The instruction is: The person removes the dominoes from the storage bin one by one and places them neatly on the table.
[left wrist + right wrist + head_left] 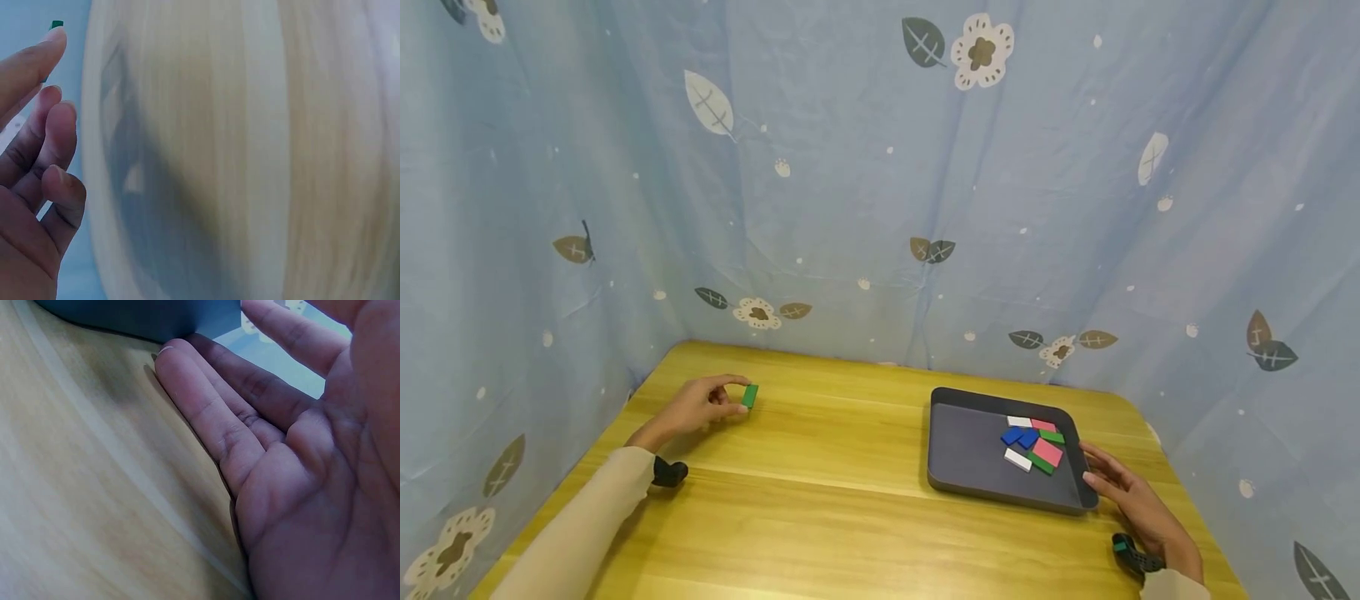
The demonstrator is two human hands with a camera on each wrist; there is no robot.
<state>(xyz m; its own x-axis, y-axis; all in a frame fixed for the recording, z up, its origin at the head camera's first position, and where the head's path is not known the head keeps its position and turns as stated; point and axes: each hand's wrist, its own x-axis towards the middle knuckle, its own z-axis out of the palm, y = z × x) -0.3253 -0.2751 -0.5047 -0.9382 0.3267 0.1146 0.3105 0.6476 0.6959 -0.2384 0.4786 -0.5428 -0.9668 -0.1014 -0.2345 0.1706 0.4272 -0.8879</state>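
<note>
My left hand (696, 406) is raised at the table's left side. Between thumb and index finger it pinches a small green block (750, 396). In the left wrist view only a bit of the green block (57, 24) shows beyond a fingertip; the other fingers are loosely bent. My right hand (1138, 504) is at the right end of a dark grey tray (966, 442), its fingertips at the rim. The right wrist view has fairly straight fingers (194, 394) resting low by the tray's outer wall (125, 315). White, pink, blue and green blocks (1027, 437) lie in the tray's right half.
A yellow wood-grain table (820, 500) carries the tray right of centre. Blue curtains (850, 167) with leaf and flower prints hang behind the table and along both sides. Each wrist wears a black strap device (670, 472).
</note>
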